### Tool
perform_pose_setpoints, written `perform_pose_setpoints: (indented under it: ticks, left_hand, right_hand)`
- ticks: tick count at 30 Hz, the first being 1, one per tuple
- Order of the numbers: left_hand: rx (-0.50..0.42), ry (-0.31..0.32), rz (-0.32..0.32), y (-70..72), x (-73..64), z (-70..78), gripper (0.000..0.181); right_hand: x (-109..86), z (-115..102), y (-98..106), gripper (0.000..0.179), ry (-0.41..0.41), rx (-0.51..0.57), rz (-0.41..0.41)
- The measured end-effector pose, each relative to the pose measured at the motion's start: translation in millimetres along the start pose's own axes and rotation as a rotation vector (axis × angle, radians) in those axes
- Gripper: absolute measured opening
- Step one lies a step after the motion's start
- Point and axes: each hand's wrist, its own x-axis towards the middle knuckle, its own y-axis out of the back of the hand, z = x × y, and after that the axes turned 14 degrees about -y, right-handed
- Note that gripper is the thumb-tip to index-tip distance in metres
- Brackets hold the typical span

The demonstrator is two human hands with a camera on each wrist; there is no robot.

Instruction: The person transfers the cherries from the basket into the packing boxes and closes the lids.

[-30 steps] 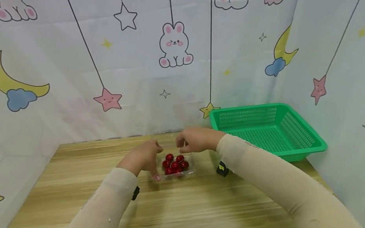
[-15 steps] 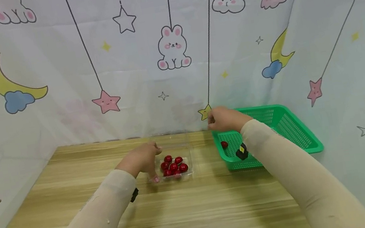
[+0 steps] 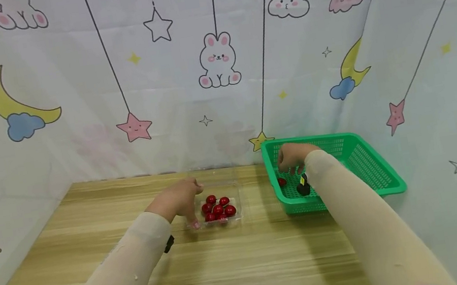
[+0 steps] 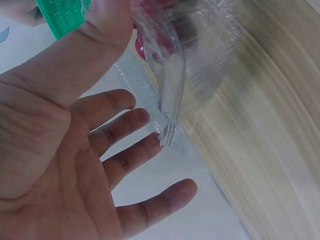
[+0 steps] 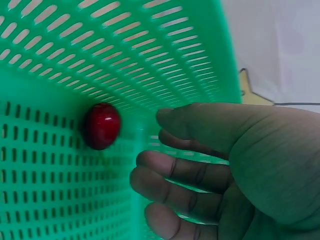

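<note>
A clear plastic box (image 3: 238, 201) with several shiny red cherries (image 3: 218, 209) sits in the middle of the table, its see-through lid (image 3: 214, 174) raised at the back. My left hand (image 3: 177, 200) rests along the box's left side, thumb at the near corner. In the left wrist view its fingers (image 4: 132, 160) are spread and relaxed, some fingertips at the plastic edge. Inside the green basket (image 3: 376, 159) hovers my right hand (image 3: 293, 156), fingers loosely bent and holding nothing. One cherry (image 5: 102, 126) lies in the basket's corner, just off those fingertips.
The slotted basket stands at the table's right rear, its raised rim facing the box. A printed cloth (image 3: 172, 71) hangs behind and on both sides of the wooden table (image 3: 231, 271).
My right hand has moved right from above the box, over the basket's rim, then lowered into it. A cherry in the basket has come into view. My left hand stays at the box.
</note>
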Motion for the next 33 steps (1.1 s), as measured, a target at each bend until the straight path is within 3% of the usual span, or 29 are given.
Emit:
perform_pose_setpoints:
  ticks: [12,18,25,33]
  left_hand:
    - [-0.007,0.003,-0.001,3.5,-5.8,4.5,0.116]
    - [0.002,-0.010,-0.004,3.3,-4.2,4.3,0.117]
    - [0.005,-0.007,-0.004,3.3,-3.5,5.3,0.117]
    - [0.008,-0.001,-0.007,3.0,-2.7,4.8,0.118]
  right_hand:
    - [18.8,1.4,-16.6,0.049,-0.063,0.013,-0.064]
    - [21.3,3.2,-22.4,0.032,-0.069,0.014,-0.092]
    - [27.4,5.3,-23.2,0.007,-0.055,-0.060,-0.079]
    - [16.4,3.7,-6.7,0.019,-0.024,-0.040,-0.079]
